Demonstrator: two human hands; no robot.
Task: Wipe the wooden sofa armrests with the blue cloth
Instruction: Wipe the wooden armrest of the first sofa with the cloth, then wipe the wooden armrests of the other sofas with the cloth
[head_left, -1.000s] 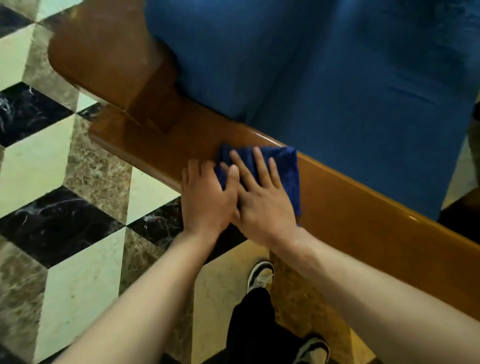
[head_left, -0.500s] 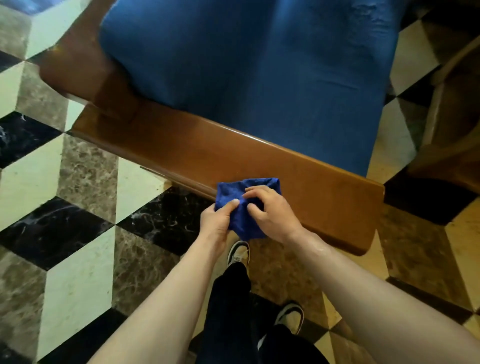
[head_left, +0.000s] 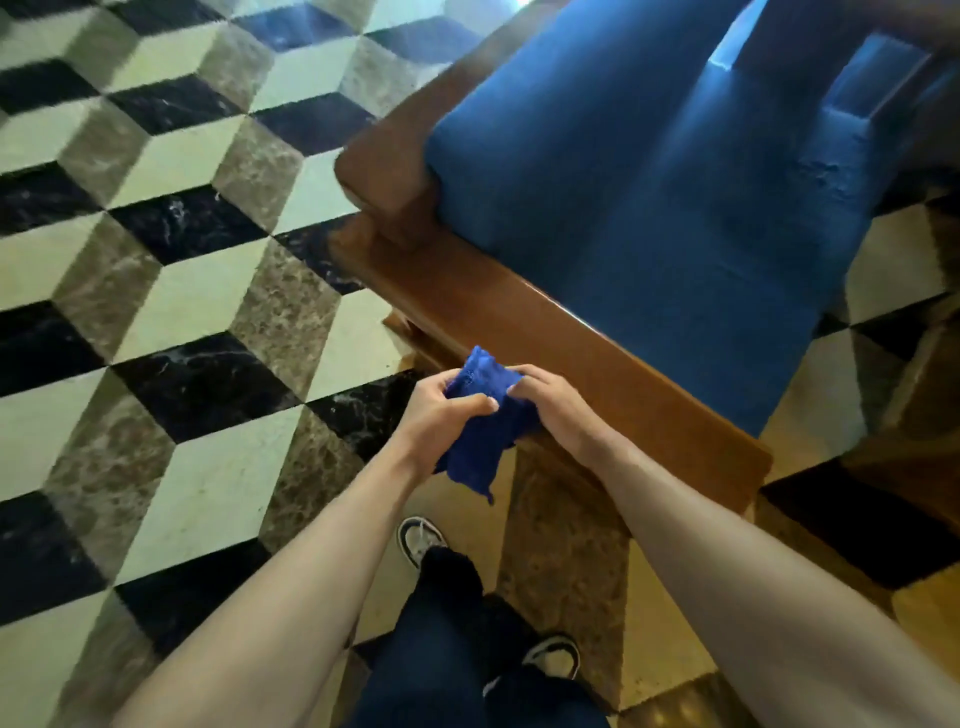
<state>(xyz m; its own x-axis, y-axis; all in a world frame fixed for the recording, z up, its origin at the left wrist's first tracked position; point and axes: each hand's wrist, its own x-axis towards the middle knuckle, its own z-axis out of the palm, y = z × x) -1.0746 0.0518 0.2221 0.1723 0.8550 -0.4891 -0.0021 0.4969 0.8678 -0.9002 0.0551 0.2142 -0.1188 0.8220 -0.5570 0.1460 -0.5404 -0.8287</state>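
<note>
Both hands sit close together in front of the body, off the wood, bunching the blue cloth (head_left: 480, 415) between them. Left hand (head_left: 436, 410) has its fingers curled round the upper left part of the cloth, thumb laid across the front. Right hand (head_left: 550, 410) pinches the right edge, fingertips tucked into the fabric. A loose tail of cloth hangs down below the hands toward the floor (head_left: 197, 291). Cloth is held just beside the near edge of the wooden armrest (head_left: 597, 364), which runs diagonally from centre to lower right; whether the cloth touches the wood cannot be told, but it is not spread flat on it. Blue seat cushion (head_left: 649, 182) lies beyond the armrest. A second wooden piece (head_left: 384, 161) shows at the far left corner of the cushion. Far side of the sofa is blurred and cut off at the upper right, so the other armrest cannot be made out. Judgement: no wiping stroke is under way; the cloth looks to be getting refolded or regripped. Nothing in view shows which parts of the wood are clean. The armrest that cannot be seen likely remains, and the task reads as partway at best. A shoe (head_left: 418, 540) and dark trouser leg (head_left: 457, 623) stand near the armrest.
</note>
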